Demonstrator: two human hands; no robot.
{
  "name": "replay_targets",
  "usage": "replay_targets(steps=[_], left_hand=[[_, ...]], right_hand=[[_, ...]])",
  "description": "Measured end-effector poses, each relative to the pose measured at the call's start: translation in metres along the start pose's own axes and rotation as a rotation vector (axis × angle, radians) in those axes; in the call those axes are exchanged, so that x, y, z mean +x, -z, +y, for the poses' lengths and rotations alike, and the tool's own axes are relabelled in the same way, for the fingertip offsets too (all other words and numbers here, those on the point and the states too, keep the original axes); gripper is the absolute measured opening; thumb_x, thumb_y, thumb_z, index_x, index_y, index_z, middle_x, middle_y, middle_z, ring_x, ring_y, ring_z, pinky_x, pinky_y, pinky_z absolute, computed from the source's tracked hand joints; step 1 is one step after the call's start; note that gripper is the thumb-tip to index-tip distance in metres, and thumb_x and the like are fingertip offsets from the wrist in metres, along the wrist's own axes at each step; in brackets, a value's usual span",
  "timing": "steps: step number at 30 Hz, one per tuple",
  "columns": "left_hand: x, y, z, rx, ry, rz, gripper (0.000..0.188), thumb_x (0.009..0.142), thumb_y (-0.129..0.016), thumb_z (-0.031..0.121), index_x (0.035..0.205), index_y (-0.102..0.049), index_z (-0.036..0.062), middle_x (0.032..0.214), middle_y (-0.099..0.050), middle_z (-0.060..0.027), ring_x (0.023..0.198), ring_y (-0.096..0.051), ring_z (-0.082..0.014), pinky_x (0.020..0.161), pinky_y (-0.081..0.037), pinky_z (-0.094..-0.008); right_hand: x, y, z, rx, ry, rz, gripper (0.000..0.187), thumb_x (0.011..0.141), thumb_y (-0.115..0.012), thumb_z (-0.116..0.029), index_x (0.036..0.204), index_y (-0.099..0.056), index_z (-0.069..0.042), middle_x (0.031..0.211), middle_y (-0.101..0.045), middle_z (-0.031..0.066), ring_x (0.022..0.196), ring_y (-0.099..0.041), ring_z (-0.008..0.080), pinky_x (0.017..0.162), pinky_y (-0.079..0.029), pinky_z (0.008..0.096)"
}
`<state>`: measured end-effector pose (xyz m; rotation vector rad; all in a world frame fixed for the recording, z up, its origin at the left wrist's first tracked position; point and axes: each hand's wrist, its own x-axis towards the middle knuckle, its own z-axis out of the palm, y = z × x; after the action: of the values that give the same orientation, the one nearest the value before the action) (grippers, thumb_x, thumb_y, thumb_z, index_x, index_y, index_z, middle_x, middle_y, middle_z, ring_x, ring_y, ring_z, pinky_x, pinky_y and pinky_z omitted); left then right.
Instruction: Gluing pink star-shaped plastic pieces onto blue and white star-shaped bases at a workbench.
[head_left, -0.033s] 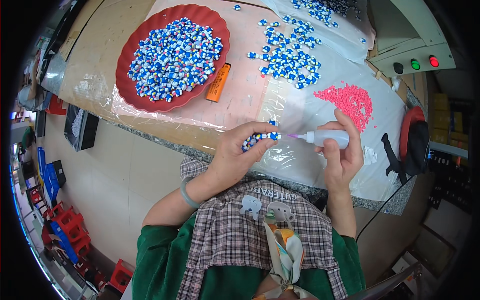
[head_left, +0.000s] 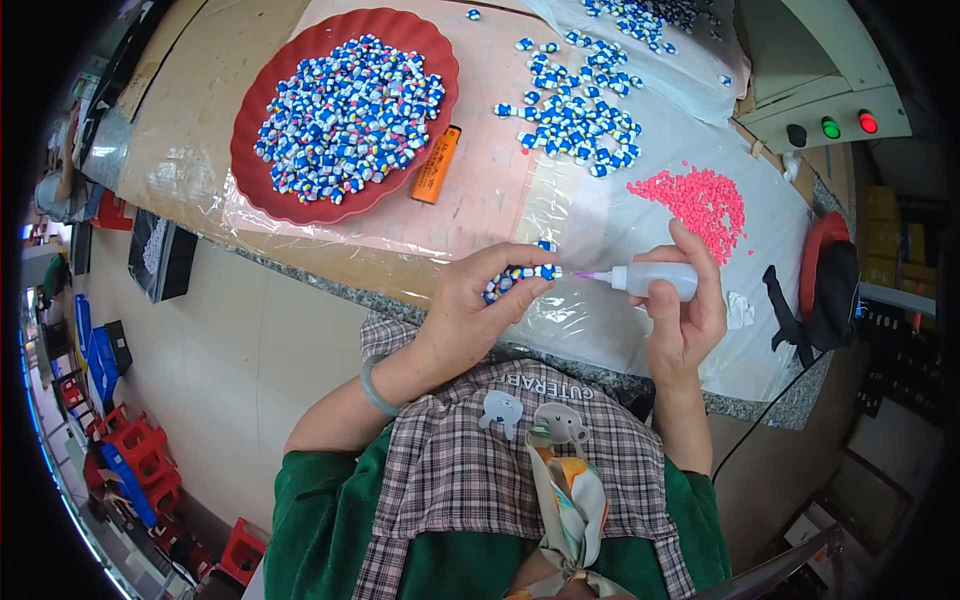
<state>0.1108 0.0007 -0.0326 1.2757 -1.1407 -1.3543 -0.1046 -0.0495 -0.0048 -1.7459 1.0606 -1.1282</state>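
My left hand is closed around several small blue-and-white figures with yellow dots; one sticks out between thumb and forefinger, facing right. My right hand grips a white, translucent squeeze bottle lying level between thumb and fingers. Its thin purplish needle tip points left at the held figure, close to it; whether they touch I cannot tell. Beyond my right hand lies a heap of small pink pieces. More blue-and-white figures are spread over the plastic sheet farther off.
A red scalloped plate piled with similar figures stands at the far left, an orange bar-shaped thing beside it. At the right are a box with lit green and red lamps and a black-and-red bundle. The stone table edge runs before me.
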Motion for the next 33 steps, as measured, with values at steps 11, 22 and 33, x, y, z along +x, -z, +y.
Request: replay_targets(steps=[11,22,33], left_hand=[[0.001,-0.003,-0.005,0.073,-0.143,0.029,0.021,0.090,-0.063,0.003,0.111,-0.065,0.0036,0.090,-0.063,-0.0022,0.065,-0.052,-0.0042,0.056,-0.042,-0.0197],[0.001,-0.002,0.000,0.139,-0.112,0.010,0.021,0.086,-0.067,0.005,0.106,-0.065,0.0024,0.099,-0.068,-0.0115,0.087,-0.066,-0.0207,0.075,-0.050,-0.0291],[0.001,-0.002,-0.003,0.116,-0.089,0.021,0.020,0.087,-0.066,0.005,0.107,-0.065,0.0016,0.094,-0.066,-0.0093,0.078,-0.062,-0.0160,0.070,-0.049,-0.0274]], right_hand=[[-0.004,0.002,-0.006,-0.212,0.150,-0.031,0.049,0.091,-0.065,-0.023,0.126,-0.051,0.007,0.105,-0.065,0.0197,0.078,-0.067,0.0238,0.065,-0.053,0.0316],[0.003,-0.002,-0.011,-0.366,0.348,-0.064,0.051,0.092,-0.064,-0.029,0.126,-0.052,0.007,0.099,-0.065,0.0189,0.080,-0.067,0.0228,0.066,-0.053,0.0306],[-0.002,0.005,-0.001,-0.097,0.043,-0.021,0.041,0.092,-0.064,-0.021,0.124,-0.054,0.003,0.097,-0.065,0.0151,0.071,-0.064,0.0181,0.057,-0.050,0.0252]])
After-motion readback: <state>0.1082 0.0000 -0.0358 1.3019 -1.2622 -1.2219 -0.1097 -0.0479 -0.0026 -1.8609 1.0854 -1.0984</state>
